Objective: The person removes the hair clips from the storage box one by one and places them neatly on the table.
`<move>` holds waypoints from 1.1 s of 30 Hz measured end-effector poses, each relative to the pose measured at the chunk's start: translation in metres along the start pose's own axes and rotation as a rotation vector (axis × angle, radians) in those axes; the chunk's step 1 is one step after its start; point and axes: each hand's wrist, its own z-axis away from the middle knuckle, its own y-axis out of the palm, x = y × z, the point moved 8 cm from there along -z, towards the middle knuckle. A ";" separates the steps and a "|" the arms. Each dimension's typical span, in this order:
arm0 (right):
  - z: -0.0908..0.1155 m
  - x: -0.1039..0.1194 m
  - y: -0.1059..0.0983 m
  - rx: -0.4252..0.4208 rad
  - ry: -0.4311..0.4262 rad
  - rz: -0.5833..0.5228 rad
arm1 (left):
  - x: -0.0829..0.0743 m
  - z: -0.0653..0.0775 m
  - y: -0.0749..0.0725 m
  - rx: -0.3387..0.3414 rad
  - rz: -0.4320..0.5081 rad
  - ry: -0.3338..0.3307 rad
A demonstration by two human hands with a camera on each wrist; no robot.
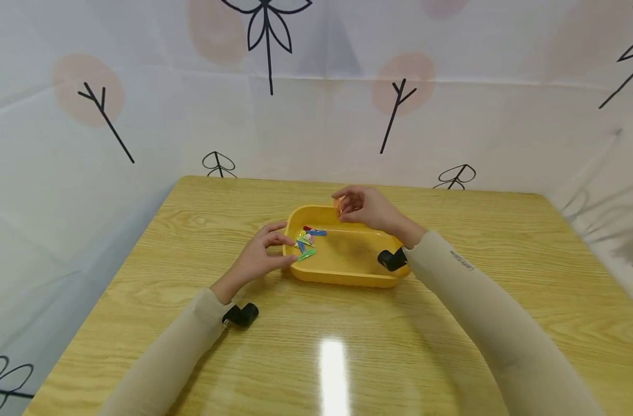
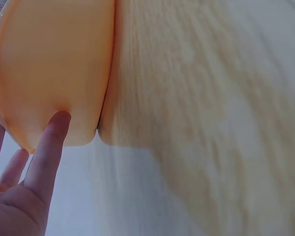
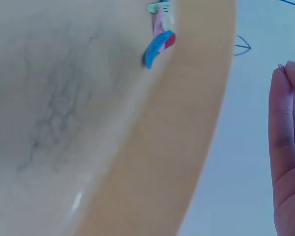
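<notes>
Above the table [image 1: 274, 358], the right grip [image 1: 367, 208] pinches a small orange item [image 1: 339, 207].

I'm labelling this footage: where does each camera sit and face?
Head: on the person's head, facing forward and down at the table and yellow tray; left hand, right hand and sleeves show.
Left wrist: on that wrist, facing the tray's outer side and table; left fingers show.
Right wrist: on that wrist, facing into the tray; right fingers show.
Shared: head and right wrist both show the clips.
</notes>
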 end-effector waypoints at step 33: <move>0.057 -0.009 -0.055 -0.177 0.066 -0.008 | -0.002 0.000 0.000 -0.009 0.003 -0.017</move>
